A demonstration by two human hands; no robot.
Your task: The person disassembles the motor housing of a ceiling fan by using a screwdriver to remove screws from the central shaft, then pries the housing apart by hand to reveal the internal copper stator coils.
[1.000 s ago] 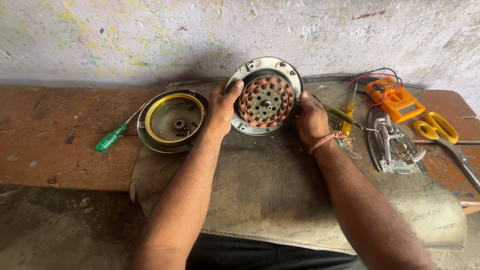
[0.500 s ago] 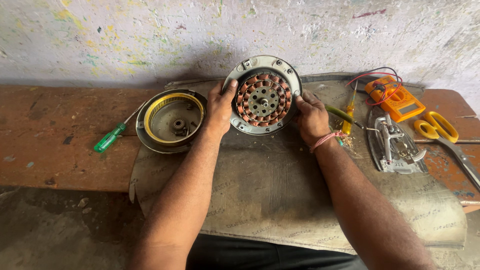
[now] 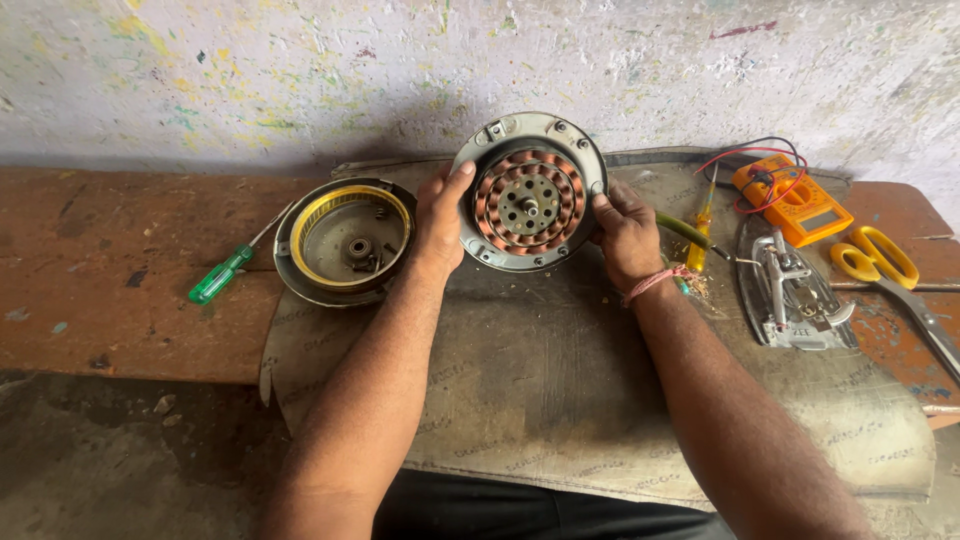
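A round grey metal motor housing [image 3: 480, 235] with copper windings around a central hub is held tilted up on edge, its open face toward me. My left hand [image 3: 440, 215] grips its left rim, thumb on the face. On the opposite rim sits my right hand [image 3: 625, 230], which has a pink thread around the wrist. The housing stands over a worn grey sheet [image 3: 560, 380] that covers the wooden bench. To the left lies a second round cover [image 3: 345, 240] with a yellow inner ring and small parts in it.
A green-handled screwdriver [image 3: 220, 278] lies at the left on the bench [image 3: 110, 280]. At the right are a yellow-handled screwdriver [image 3: 702, 235], an orange multimeter [image 3: 795, 205] with red and black leads, a metal iron soleplate [image 3: 790, 285] and yellow-handled scissors [image 3: 890, 265]. A paint-flecked wall stands behind.
The housing has been tipped slightly more upright and turned a little between both hands. Both hands keep their grip on its rim.
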